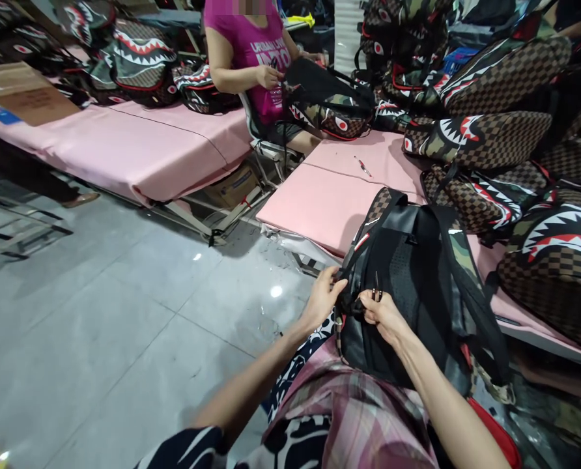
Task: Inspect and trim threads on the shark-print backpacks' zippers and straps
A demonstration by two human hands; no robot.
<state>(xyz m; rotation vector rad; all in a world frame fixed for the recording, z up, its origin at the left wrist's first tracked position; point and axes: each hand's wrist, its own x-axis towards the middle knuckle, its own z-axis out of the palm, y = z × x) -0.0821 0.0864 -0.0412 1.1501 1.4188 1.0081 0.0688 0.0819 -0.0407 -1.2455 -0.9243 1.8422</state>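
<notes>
A black backpack (417,280) with checkered and camouflage trim lies back side up across my lap and the pink table's edge. At its left side, my left hand (324,298) is closed on the backpack's edge, thumb and fingers around the black material. Just right of it, my right hand (379,312) is closed around small scissors (376,290), whose blades point up away from me. Its fingertips are also close to the black strap on the bag's side; whether they pinch it is too small to tell.
Shark-mouth backpacks (495,140) are piled along the right of the pink table (314,202), where a pen (362,165) lies. Across it, a person in a magenta shirt (258,49) handles another backpack (339,107). More bags and a cardboard box (41,98) sit on the left table (163,143).
</notes>
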